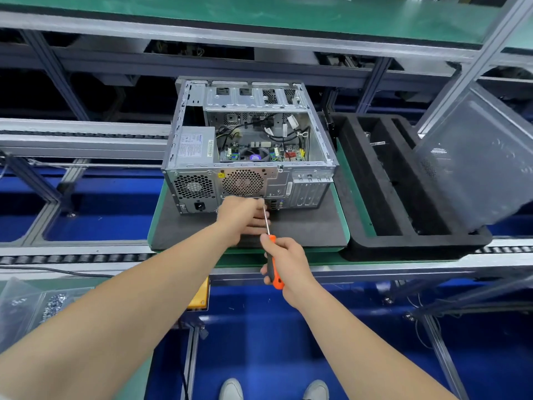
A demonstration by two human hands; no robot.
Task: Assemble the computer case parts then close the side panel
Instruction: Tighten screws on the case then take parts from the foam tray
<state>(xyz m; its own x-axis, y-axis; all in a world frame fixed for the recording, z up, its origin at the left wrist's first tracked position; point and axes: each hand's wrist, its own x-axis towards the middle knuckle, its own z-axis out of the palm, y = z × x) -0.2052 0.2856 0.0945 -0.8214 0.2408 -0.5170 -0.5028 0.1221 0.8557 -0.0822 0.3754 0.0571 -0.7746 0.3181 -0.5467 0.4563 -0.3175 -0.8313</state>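
Observation:
An open silver computer case (pixel 248 145) lies on its side on a dark mat, its rear panel facing me and the motherboard and cables showing inside. My right hand (pixel 288 262) grips the orange and black handle of a screwdriver (pixel 271 255). The metal shaft points up to the lower edge of the rear fan grille. My left hand (pixel 243 217) is at the rear panel just below the grille, fingers curled beside the shaft near the tip. The grey side panel (pixel 476 160) leans tilted at the right, off the case.
A black foam tray (pixel 403 246) with long slots sits right of the case under the side panel. The mat lies on a green pallet (pixel 155 226) on a roller conveyor. Clear bags of screws (pixel 43 307) lie at lower left. A yellow box (pixel 199 298) sits below the conveyor.

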